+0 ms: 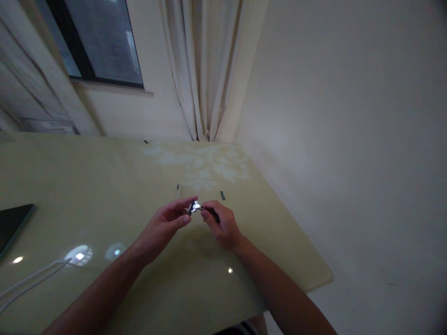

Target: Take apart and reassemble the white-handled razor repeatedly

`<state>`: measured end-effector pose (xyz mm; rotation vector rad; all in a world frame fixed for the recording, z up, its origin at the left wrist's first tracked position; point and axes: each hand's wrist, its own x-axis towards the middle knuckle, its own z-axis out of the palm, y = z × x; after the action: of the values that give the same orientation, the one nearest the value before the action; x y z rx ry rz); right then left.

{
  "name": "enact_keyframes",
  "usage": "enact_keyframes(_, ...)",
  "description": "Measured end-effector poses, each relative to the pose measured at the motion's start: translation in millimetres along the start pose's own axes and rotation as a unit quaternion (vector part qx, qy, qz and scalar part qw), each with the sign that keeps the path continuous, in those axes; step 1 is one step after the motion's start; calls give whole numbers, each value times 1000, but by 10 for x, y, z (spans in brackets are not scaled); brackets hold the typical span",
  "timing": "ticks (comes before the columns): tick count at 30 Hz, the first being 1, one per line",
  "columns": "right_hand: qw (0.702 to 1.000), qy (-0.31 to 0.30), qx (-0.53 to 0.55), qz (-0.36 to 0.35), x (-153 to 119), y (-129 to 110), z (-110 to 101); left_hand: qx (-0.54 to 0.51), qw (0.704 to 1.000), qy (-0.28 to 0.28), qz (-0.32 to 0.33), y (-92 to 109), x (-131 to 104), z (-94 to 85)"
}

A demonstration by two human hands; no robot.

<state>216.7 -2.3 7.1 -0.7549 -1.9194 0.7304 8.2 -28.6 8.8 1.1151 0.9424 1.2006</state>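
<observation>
Above the table, a razor (195, 206) with a shiny metal neck and a dark handle is held between my two hands. My right hand (223, 225) is closed round the handle. The fingers and thumb of my left hand (167, 223) pinch the dark head at the razor's left end. Just beyond my left fingertips lies a small toothbrush (178, 190), its lower part hidden behind the hand. A small dark piece with a greenish face (222, 195) rests on the table past my right hand.
The glossy pale table (279, 260) has a rounded right corner beside the wall. At the left are a dark flat panel (14, 225) and white cables (38, 271). A tiny dark object (145, 141) lies at the far edge, near the curtain (202, 70).
</observation>
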Motion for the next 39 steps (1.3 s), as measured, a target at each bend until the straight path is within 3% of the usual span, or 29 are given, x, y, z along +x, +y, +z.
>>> enact_keyframes(19, 1000, -17, -4, -9, 8, -1, -10, 19, 1000, 11, 11, -2, 9, 8)
enact_keyframes(29, 999, -34, -3, -35, 31, 4, -32, 80, 995, 46, 47, 52, 4, 12)
enact_keyframes(39, 998, -56, 36, -21, 40, -29, -62, 69, 994, 67, 58, 53, -19, 95)
